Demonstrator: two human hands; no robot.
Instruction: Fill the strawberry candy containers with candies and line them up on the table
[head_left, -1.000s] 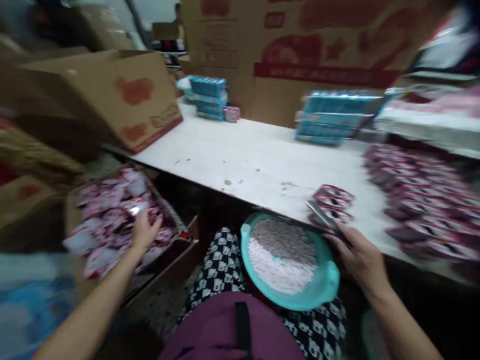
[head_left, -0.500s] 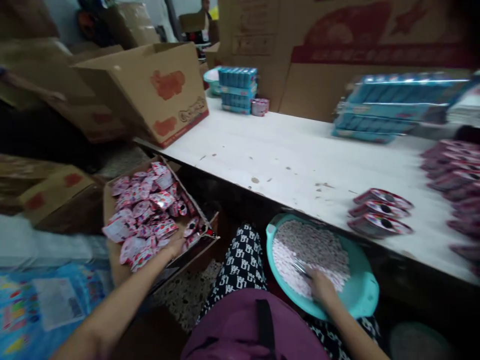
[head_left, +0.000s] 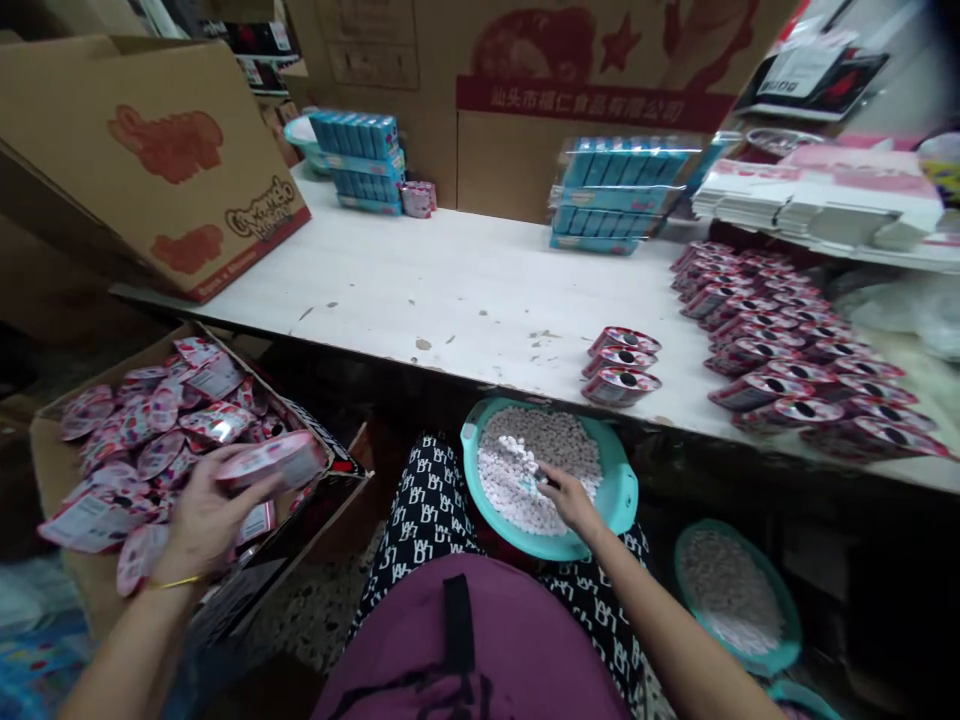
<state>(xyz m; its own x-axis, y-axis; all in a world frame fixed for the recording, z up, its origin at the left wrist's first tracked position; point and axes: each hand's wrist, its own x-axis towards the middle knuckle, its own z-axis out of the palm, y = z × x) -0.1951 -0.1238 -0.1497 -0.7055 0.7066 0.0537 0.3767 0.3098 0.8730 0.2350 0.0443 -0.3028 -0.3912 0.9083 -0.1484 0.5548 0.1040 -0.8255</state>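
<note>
My left hand (head_left: 206, 510) is closed around a pink printed packet (head_left: 276, 460), lifted just above an open carton (head_left: 46, 500) full of loose similar packets (head_left: 161, 410). A bracelet circles that wrist. Over my lap sits a turquoise basin (head_left: 628, 492) of small pale candy-like pellets (head_left: 525, 512). My right hand (head_left: 576, 505) grips the dark handle of a scoop (head_left: 547, 480) in the basin. White pellets are heaped at the scoop's end and hide most of its bowl.
Three packets (head_left: 621, 362) stand at the white table's (head_left: 450, 300) front edge. Many more stand in rows (head_left: 795, 350) at right. Blue wrapped box stacks (head_left: 622, 190) are at the back, and a large carton (head_left: 172, 180) at left. Another pellet basin (head_left: 739, 590) is low right.
My left hand has come up from among the packets with one in its grasp. The scoop in my right hand now carries a heap of pellets. The view has swung right.
</note>
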